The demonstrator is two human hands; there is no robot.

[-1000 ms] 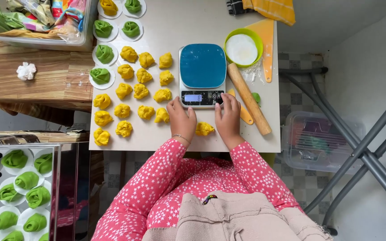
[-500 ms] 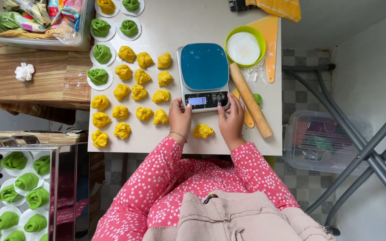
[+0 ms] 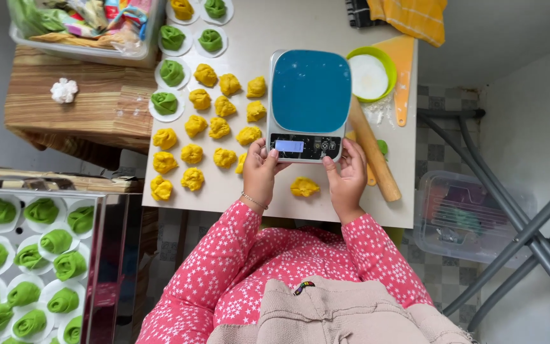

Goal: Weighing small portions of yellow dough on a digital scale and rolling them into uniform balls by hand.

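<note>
Surface: pale table (image 3: 300, 25) running from top centre down to mid-frame, seen from straight overhead; checked tiled floor to the right of it
Head view, hands: left hand (image 3: 262, 171) and right hand (image 3: 349, 178) sit at the two lower corners of the kitchen scale (image 3: 308, 105), fingers curled round its front edge and grasping it, thumbs near the display strip
Scale: blue platform with nothing on it, lit display at its lower edge, standing at frame centre
Nearest dough: one yellow dough piece (image 3: 304, 186) lies alone on the table between the two wrists, just below the scale, touched by neither hand
Step in hand: by the look of it, setting or squaring the scale on the table, with no piece being weighed
Next move, as a judgement: either hand would need to let go of the scale before it could lift the lone piece onto the platform
Left of scale: rows of yellow dough pieces (image 3: 208, 127) close beside the left hand; green folded pieces on white rounds (image 3: 172, 73) further up-left
Right of scale: wooden rolling pin (image 3: 372, 153) lying diagonally, touching or just beside the right hand; green bowl (image 3: 370, 73) of white flour above it
Lower left of frame: metal tray (image 3: 100, 255) filled with green shaped pieces
In the way: the rolling pin crowds the right side of the scale; yellow rows leave little bare table on the left
</note>
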